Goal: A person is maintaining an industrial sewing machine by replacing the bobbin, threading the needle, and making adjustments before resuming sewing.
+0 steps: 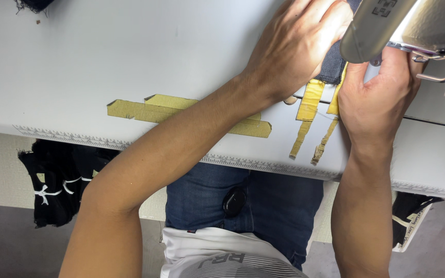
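Denim piece [332, 66], dark blue, lies flat on the white desk [104, 56] at about 1 o'clock in the view, its near raw edge showing between the two hands and its far part hidden under the sewing machine head [382, 25]. The left hand [294, 46] rests palm-down on its left part, fingers together and pressing flat; the right hand [379, 98] sits at its right edge below the machine, fingers curled onto the fabric, though the grip itself is hidden. Judged from this, the piece is positioned under the machine and guided by both hands; how much seam is sewn cannot be told. Its visible long axis runs from 6 to 12 o'clock, pointing away from the person into the machine. Yellow tape strips [310, 103] run alongside at 6 o'clock; cardboard guides [181, 110] lie toward 9 o'clock.
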